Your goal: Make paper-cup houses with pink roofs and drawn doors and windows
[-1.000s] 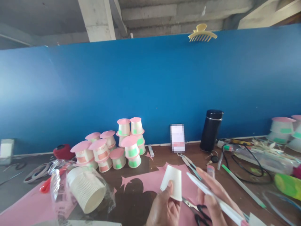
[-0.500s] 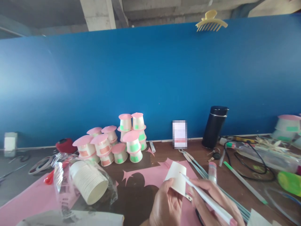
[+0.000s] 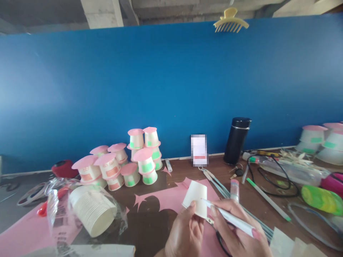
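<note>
Blue partition (image 3: 171, 82) rises behind a brown tabletop (image 3: 150, 228), over which a white paper cup (image 3: 197, 194), wide end down, is grasped in the left hand (image 3: 187, 228); the right hand (image 3: 238, 226) grips a white pen (image 3: 233, 218), tip at the cup's side; beyond are pink paper (image 3: 171, 200) and stacked pink-topped cups (image 3: 109, 171)

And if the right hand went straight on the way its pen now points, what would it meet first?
Probably the white cup in the left hand: the right hand holds the pen with its tip at the cup's side, though contact is unclear.
</note>
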Available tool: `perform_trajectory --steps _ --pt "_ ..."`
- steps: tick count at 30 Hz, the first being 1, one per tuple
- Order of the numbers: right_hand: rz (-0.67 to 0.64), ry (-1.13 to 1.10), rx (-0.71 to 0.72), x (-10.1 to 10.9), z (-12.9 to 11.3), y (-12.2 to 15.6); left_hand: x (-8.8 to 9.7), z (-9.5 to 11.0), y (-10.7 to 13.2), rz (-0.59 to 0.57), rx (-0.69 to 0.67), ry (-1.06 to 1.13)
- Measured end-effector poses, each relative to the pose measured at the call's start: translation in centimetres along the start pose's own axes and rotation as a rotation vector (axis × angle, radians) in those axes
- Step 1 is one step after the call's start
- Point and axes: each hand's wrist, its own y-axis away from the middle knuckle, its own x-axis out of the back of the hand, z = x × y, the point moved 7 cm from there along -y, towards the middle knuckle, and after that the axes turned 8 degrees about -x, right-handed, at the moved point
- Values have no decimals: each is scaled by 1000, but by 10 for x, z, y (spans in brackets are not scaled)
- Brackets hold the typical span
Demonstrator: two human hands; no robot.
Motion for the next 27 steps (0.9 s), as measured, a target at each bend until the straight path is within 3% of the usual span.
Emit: perform_trajectory --steps 13,20,27 --pt "-14 81 88 -6 -1 3 0 -3 0 -42 14 -36" --pt "-8 102 99 -6 -4 2 -8 -2 1 -238 -29 -89" --pt "5 91 100 -5 -5 1 -1 -3 -1 -213 -51 -115"
